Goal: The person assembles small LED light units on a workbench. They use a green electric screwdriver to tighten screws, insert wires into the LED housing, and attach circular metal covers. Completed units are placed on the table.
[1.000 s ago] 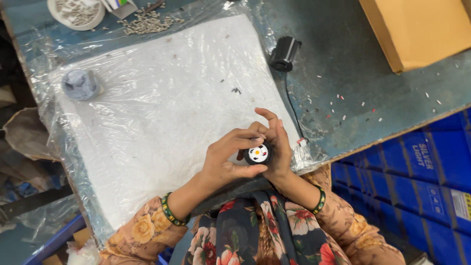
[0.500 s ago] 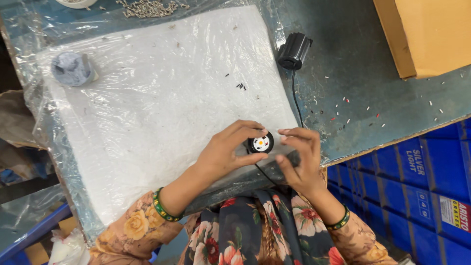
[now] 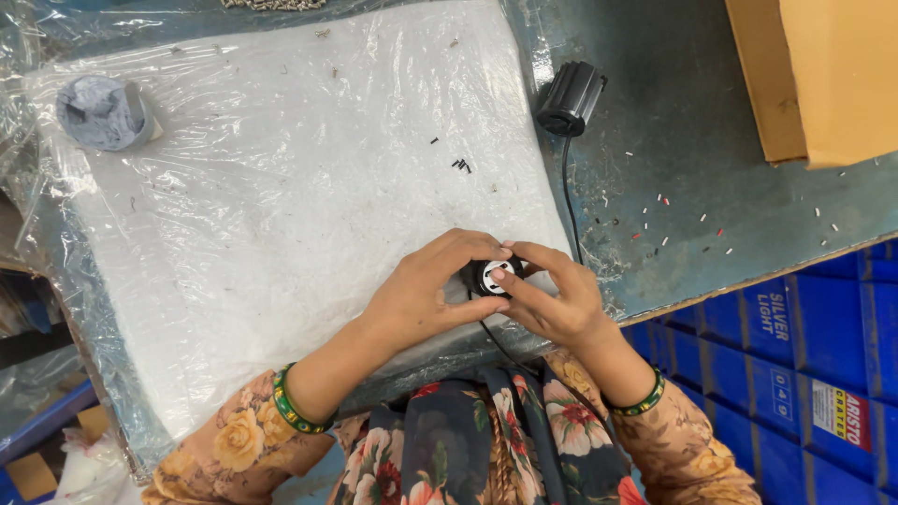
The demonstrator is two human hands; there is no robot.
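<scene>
Head view: both hands meeting at near edge of white pad. Left hand curled over small round black part, fingers clamped on its rim from left. Right hand gripping same part from right, fingers pressed onto its white face. Part sitting just at pad's front right corner, thin black cable trailing down from it toward lap. Step in hand, judged: seating or pressing something into round face, mid-assembly. Next move calls for steady pinch from left, firm careful fingertip pressure from right, no tugging on cable.

Materials: pad soft, foam-like, wrapped in crinkled clear plastic film, glossy, wrinkled. Tiny dark screws loose on film, well apart from hands. Grey cloth-covered round lump at far left corner. Counter worn blue-green, scuffed, speckled with small white and red bits. Black ribbed cylindrical piece lying on counter just beside pad, own cable running down. Cardboard box top right, blue plastic crates below counter edge.
</scene>
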